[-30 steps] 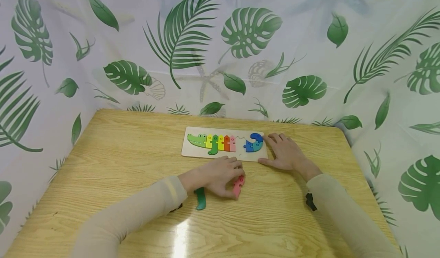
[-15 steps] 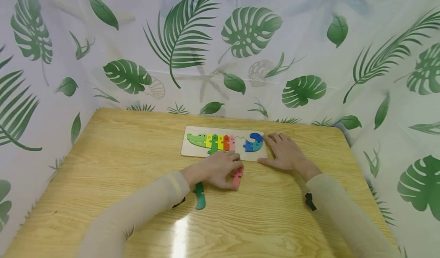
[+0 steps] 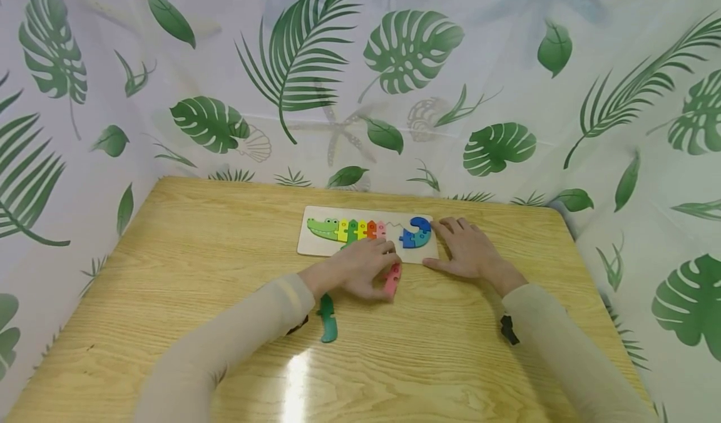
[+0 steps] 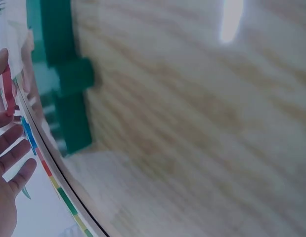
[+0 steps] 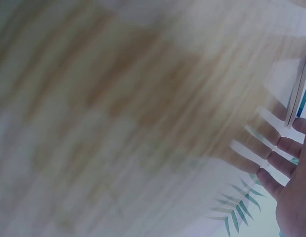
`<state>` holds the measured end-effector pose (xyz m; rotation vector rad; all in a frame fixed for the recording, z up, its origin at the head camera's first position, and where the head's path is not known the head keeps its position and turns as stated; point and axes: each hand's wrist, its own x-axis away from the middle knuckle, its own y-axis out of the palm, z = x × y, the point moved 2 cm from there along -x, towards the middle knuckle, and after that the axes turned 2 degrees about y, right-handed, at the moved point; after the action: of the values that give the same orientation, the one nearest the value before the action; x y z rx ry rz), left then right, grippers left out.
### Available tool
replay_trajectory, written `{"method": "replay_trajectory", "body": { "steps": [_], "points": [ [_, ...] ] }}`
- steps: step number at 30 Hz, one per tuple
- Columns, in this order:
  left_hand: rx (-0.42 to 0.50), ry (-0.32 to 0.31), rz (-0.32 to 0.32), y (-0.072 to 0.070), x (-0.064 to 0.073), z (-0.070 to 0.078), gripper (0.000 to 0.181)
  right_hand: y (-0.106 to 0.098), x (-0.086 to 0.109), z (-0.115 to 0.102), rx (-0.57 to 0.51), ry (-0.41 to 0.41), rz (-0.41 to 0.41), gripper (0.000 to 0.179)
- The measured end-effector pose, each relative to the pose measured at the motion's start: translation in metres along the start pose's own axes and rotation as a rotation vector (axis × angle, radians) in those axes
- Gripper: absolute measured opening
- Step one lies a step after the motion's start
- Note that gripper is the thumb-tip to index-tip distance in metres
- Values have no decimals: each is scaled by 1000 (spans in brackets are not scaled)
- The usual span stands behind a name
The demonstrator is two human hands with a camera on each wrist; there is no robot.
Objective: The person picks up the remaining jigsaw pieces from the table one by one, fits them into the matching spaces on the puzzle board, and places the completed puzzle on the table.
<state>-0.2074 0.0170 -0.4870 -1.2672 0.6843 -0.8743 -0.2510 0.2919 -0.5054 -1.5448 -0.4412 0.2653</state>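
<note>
A wooden crocodile puzzle board (image 3: 308, 248) lies near the far edge of the table, with head, yellow, green, red, pink and blue tail pieces set in it. Between the light pink and blue pieces a gap shows. My left hand (image 3: 363, 270) pinches a pink puzzle piece (image 3: 393, 278) between thumb and fingers, just in front of the board; the piece also shows red in the left wrist view. My right hand (image 3: 472, 249) rests at the board's right end, fingers and thumb spread along its edge. A dark green puzzle piece (image 3: 328, 320) lies on the table below my left wrist.
The wood-grain table (image 3: 225, 235) ends at a white cloth (image 3: 338, 66) printed with green leaves, which rises behind and at both sides. A bright light reflection lies on the table's near part.
My left hand has moved up toward the board with the pink puzzle piece, and now covers part of the crocodile's lower side. More of the green puzzle piece shows. The right hand stays still.
</note>
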Motion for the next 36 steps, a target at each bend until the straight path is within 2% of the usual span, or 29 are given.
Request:
{"method": "replay_trajectory", "body": {
  "steps": [6,13,21,36],
  "points": [
    [13,-29,4,-3,-4,-7,72,0,0,0,-6,-3,5,105],
    [-11,-55,3,-4,-11,-17,73,1,0,1,-7,-5,9,104],
    [-62,-94,34,-8,-18,-25,70,2,-1,2,0,-6,19,104],
    [-22,-193,23,-7,-31,-38,75,2,-1,1,-4,5,8,105]
  ]
}}
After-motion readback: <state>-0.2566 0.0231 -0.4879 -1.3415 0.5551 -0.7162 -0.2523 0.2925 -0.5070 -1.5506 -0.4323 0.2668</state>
